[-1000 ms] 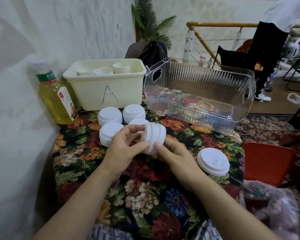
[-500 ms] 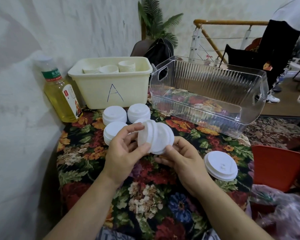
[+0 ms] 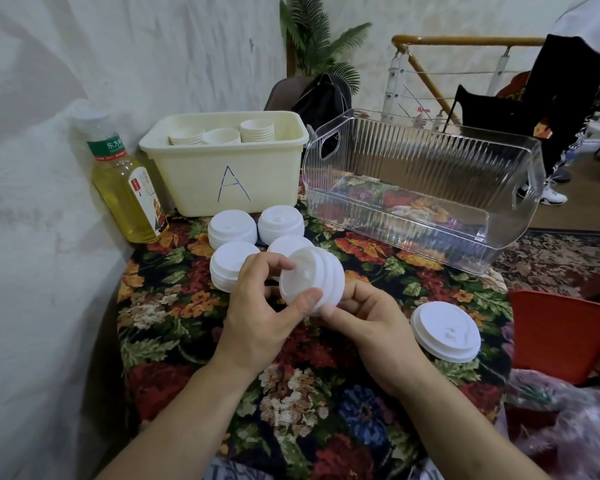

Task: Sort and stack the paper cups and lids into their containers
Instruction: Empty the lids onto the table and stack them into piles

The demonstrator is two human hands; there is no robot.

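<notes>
Bottle of yellow liquid is standing far left against the wall, just beside the bin.
Cream bin marked "A" is sitting far left-centre on the surface, holding cups in stacks.
Four lid stacks are sitting just near of the bin, packed close together; the near-right one is partly hidden behind the held lids.
Left hand is gripping the held stack at centre, thumb pressing on the near lid's face, fingers curling over its top-left edge.
The held stack is turned on edge, above the surface, between both hands.
Right hand is gripping the same stack from below and right, thumb lying along its bottom edge, other fingers hidden behind it.
Clear bin is sitting far right, touching the cream bin's right corner, with only the cloth pattern showing through.
Single large lid is lying flat on the near right, just beside the right hand.
Red chair is standing at the right edge.
</notes>
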